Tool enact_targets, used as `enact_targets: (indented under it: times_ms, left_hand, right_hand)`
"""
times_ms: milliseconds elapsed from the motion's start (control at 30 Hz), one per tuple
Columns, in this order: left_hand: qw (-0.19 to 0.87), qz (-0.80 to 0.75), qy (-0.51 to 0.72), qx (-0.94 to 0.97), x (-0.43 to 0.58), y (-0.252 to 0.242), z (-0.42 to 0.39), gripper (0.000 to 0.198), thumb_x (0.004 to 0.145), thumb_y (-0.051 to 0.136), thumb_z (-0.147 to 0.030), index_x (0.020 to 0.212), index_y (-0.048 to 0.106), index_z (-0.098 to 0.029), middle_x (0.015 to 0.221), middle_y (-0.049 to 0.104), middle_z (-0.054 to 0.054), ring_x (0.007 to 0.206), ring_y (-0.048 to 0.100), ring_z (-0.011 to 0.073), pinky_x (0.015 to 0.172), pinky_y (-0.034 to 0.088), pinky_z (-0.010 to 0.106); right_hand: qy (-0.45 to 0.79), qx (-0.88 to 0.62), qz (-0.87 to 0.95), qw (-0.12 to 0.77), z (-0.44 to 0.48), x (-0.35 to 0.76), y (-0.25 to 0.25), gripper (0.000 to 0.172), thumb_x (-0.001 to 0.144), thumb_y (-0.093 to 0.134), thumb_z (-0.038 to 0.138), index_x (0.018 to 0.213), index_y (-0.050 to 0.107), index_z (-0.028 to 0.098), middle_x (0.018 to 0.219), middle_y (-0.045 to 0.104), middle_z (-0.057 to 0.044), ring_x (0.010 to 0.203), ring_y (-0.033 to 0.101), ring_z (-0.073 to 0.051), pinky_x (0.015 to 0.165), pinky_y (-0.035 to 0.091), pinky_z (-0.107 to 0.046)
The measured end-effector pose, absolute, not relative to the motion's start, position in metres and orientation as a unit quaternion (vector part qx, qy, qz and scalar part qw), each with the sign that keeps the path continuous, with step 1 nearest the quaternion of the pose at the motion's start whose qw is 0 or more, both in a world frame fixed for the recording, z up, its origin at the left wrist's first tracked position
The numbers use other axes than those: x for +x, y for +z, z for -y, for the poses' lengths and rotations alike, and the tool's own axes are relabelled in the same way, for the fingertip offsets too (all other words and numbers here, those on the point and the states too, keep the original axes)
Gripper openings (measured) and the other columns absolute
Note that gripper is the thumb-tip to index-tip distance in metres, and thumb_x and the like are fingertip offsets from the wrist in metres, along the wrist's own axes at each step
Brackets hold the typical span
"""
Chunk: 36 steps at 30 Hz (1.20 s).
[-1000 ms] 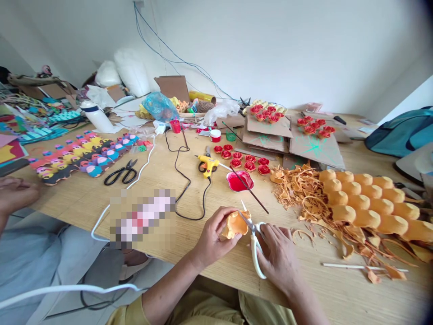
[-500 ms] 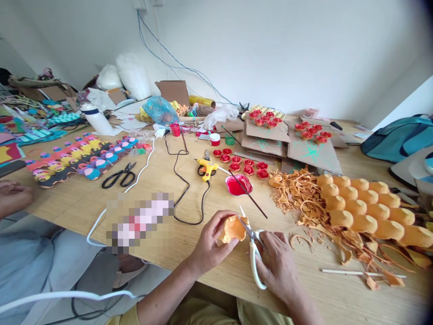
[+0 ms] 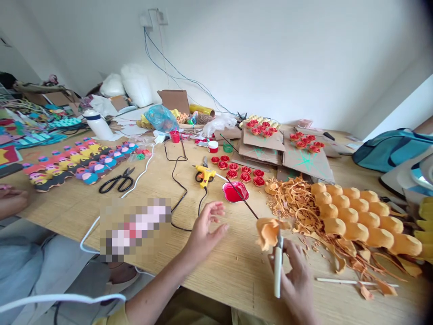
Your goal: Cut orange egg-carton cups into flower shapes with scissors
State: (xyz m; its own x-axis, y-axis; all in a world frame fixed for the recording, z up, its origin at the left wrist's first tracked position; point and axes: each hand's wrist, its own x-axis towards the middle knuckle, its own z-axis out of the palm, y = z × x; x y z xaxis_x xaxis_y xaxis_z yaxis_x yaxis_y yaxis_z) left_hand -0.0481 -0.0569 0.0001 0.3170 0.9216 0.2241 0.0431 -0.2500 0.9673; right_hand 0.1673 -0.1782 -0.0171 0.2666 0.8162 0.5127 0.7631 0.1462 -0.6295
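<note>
The orange cup piece [image 3: 268, 233] is in front of you, above the near edge of the table [image 3: 237, 289], caught at the blades of the white-handled scissors [image 3: 278, 273]. Your right hand [image 3: 296, 275] is curled round the scissors' handles; whether your fingertips also touch the piece, you cannot tell from this angle. Your left hand [image 3: 206, 232] is apart from it, half open with the fingers loosely bent and the thumb out, holding nothing, over the same near edge.

Just beyond the piece, a dark brush [image 3: 249, 206] slants across the dish of red paint [image 3: 224, 195], its lower end pointing back toward you. Next to the dish lies the yellow glue gun [image 3: 204, 177], resting over another pair of scissors, and behind the dish sit small red roses [image 3: 258, 177]. To your right, orange scraps [image 3: 287, 194] pile up against the orange egg tray [image 3: 360, 214], with a white stick [image 3: 338, 281] nearer the table's near edge. Toward the far edge, more red roses stand on cardboard sheets [image 3: 309, 163]. Toward the left end you have black scissors [image 3: 117, 181], a painted egg tray [image 3: 67, 164] and, at the near edge, a co-worker's hand [image 3: 11, 201].
</note>
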Motion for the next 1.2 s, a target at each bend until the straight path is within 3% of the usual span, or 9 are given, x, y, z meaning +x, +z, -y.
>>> enact_targets:
  times_ms: [133,200,333,467,633,967,1200]
  left_hand:
    - [0.355,-0.425,0.418,0.72,-0.038,0.0,0.009,0.068,0.07,0.077,-0.027,0.13,0.046,-0.023,0.129,0.057,0.013,0.121,0.054,0.0295,0.097,0.047,0.046]
    - [0.309,-0.423,0.41,0.747,-0.03,-0.006,-0.013,0.085,0.059,0.084,-0.028,0.134,0.045,-0.023,0.135,0.052,0.015,0.128,0.05,0.0345,0.107,0.039,0.053]
    - [0.295,-0.422,0.408,0.754,-0.013,-0.017,-0.038,0.101,0.048,0.091,-0.035,0.136,0.044,-0.02,0.139,0.049,0.018,0.135,0.041,0.0421,0.113,0.031,0.057]
    - [0.316,-0.411,0.422,0.744,-0.001,-0.016,-0.045,0.107,0.04,0.094,-0.034,0.134,0.046,-0.017,0.136,0.051,0.019,0.131,0.043,0.0442,0.113,0.03,0.056]
    - [0.351,-0.406,0.407,0.739,0.004,-0.011,-0.046,0.101,0.044,0.093,-0.032,0.133,0.047,-0.017,0.136,0.052,0.018,0.129,0.046,0.0429,0.11,0.035,0.054]
    - [0.364,-0.429,0.382,0.733,0.014,-0.015,-0.04,0.115,0.051,0.09,-0.032,0.146,0.027,-0.02,0.145,0.041,0.022,0.133,0.045,0.0388,0.109,0.039,0.053]
    - [0.346,-0.448,0.388,0.727,0.02,-0.028,-0.042,0.111,0.056,0.085,-0.035,0.147,0.023,-0.024,0.139,0.049,0.017,0.127,0.052,0.0337,0.102,0.046,0.047]
  right_hand:
    - [0.059,-0.755,0.53,0.382,0.185,0.21,-0.01,0.03,0.086,0.057,0.051,0.078,0.055,0.023,0.067,0.059,0.0,0.063,0.052,-0.018,0.063,0.039,-0.029]
    - [0.054,-0.798,0.5,0.331,0.188,0.23,-0.006,0.033,0.087,0.053,0.054,0.073,0.054,0.024,0.056,0.054,0.003,0.052,0.048,-0.016,0.057,0.036,-0.028]
    - [0.043,-0.828,0.491,0.266,0.192,0.251,-0.007,0.03,0.085,0.052,0.05,0.069,0.051,0.025,0.05,0.053,0.003,0.048,0.049,-0.017,0.056,0.035,-0.029]
    - [0.042,-0.829,0.485,0.274,0.19,0.251,-0.014,0.029,0.085,0.049,0.051,0.073,0.055,0.025,0.055,0.058,0.001,0.052,0.054,-0.018,0.056,0.037,-0.029]
    - [0.062,-0.834,0.474,0.275,0.184,0.254,-0.02,0.036,0.08,0.048,0.058,0.076,0.058,0.024,0.055,0.059,0.0,0.055,0.057,-0.021,0.059,0.039,-0.032]
    - [0.065,-0.831,0.466,0.296,0.187,0.253,-0.023,0.034,0.08,0.049,0.058,0.075,0.057,0.025,0.056,0.059,0.0,0.057,0.056,-0.022,0.063,0.041,-0.034]
    - [0.07,-0.823,0.482,0.293,0.191,0.261,-0.028,0.037,0.083,0.05,0.06,0.088,0.061,0.025,0.068,0.067,-0.003,0.068,0.063,-0.026,0.065,0.043,-0.036]
